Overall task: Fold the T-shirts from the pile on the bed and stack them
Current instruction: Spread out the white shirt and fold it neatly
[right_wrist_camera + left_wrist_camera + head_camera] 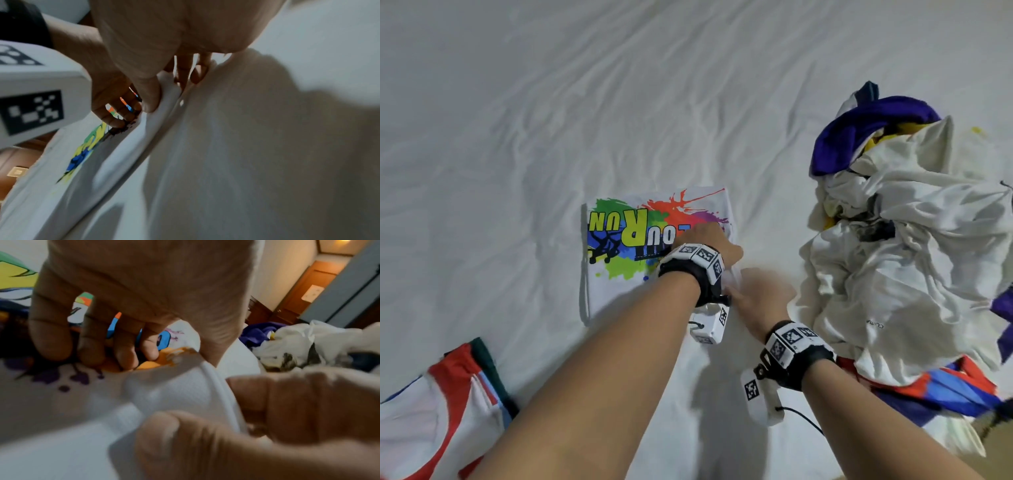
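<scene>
A white T-shirt [619,287] with a bright "COLOUR RUN" splash print lies part-folded in the middle of the bed. My left hand [705,240] sits on its right edge, fingers curled, their tips [123,356] dug into the printed cloth beside a raised fold. Just right of it, my right hand [753,291] pinches the shirt's white edge [218,394] between thumb [150,97] and fingers; this hand is blurred. The pile of unfolded shirts [911,257], mostly white with purple, yellow and red-blue pieces, lies to the right.
A folded red, white and blue shirt [448,404] lies at the lower left. The wrinkled white bedsheet [585,102] spreads across the far and left side. In the left wrist view a wall and a wooden door [308,288] stand beyond the bed.
</scene>
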The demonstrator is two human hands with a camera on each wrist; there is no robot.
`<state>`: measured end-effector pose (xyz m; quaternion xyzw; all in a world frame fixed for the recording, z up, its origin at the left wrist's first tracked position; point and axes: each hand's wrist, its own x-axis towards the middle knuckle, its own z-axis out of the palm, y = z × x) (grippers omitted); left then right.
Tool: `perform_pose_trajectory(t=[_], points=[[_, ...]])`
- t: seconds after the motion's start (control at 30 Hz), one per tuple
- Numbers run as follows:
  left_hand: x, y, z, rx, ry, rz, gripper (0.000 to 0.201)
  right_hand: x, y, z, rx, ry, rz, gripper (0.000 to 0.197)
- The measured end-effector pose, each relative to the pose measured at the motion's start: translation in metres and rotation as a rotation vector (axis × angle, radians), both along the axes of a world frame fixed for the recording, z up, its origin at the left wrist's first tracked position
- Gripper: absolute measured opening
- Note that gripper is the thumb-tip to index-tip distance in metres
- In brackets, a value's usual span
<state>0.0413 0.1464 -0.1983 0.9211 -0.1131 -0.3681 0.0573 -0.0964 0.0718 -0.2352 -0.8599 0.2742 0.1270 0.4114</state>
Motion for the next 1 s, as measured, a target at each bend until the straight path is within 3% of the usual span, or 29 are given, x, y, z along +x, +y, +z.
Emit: perform_pose_trajectory(t=[0.17,0.3,0.43,0.5,0.57,0.67,0.77,0.87,1.0], points=[[0.026,0.006,0.031,-0.214,0.060,0.099,0.025,0.005,0.004,0.031,0.203,-0.323,-0.249,0.013],[0.041,0.019,0.090,-0.617,0.076,0.332,0.021,0.032,0.012,0.084,0.124,-0.688,-0.355,0.017],[0.042,0.045,0.137,-0.986,0.102,0.528,0.014,0.053,0.028,0.138,-0.066,-1.007,-0.195,0.026],[0.038,0.066,0.145,-1.129,0.133,0.624,0.024,0.058,0.044,0.156,-0.199,-1.086,-0.089,0.024],[0.031,0.090,0.143,-1.216,0.193,0.720,0.013,0.057,0.060,0.160,-0.361,-1.114,0.066,0.019],[0.013,0.134,0.108,-1.070,0.220,0.840,0.016,0.044,0.089,0.132,-0.482,-0.996,0.277,0.017],[-0.017,0.185,0.054,-0.788,0.299,0.821,0.012,0.018,0.123,0.076,-0.398,-0.770,0.458,0.018],[-0.046,0.230,0.013,-0.603,0.366,0.833,0.025,-0.010,0.161,0.032,-0.300,-0.601,0.565,0.016],[-0.073,0.273,0.001,-0.521,0.317,0.841,0.022,-0.033,0.207,0.014,-0.202,-0.519,0.648,0.022]])
